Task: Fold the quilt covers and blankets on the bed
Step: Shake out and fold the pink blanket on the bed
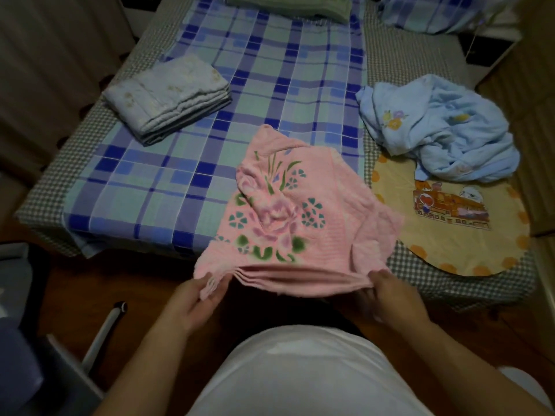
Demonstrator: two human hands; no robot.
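Head camera looks down over a bed (48, 202) covered by a blue-and-purple plaid sheet (186, 163), with a grey checked cover showing along its edges. At the middle of the frame, toward six o'clock of the bed, a pink terry blanket with a green and purple flower print (300, 211) is folded into several layers and held over the near edge of the bed. The left hand (192, 298) has its grip closed on the blanket's near left corner, thumb on top and fingers under the stacked layers. The right hand (387, 295) pinches the near right corner in the same way (the fingers beneath are hidden by cloth). The blanket's far part rises in a loose hump toward twelve o'clock.

At ten o'clock of the pink blanket lies a folded pale grey-blue quilted cover with faint yellowish flowers (168, 97), neat and flat on the plaid sheet. At two o'clock sits a crumpled light blue blanket with an embroidered flower patch (435, 127), unfolded. Just below it, at three o'clock, lies a round-edged yellow mat with orange dots and a cartoon train picture (450, 232). At twelve o'clock, at the bed's far end, rests a folded green cloth (288, 6).
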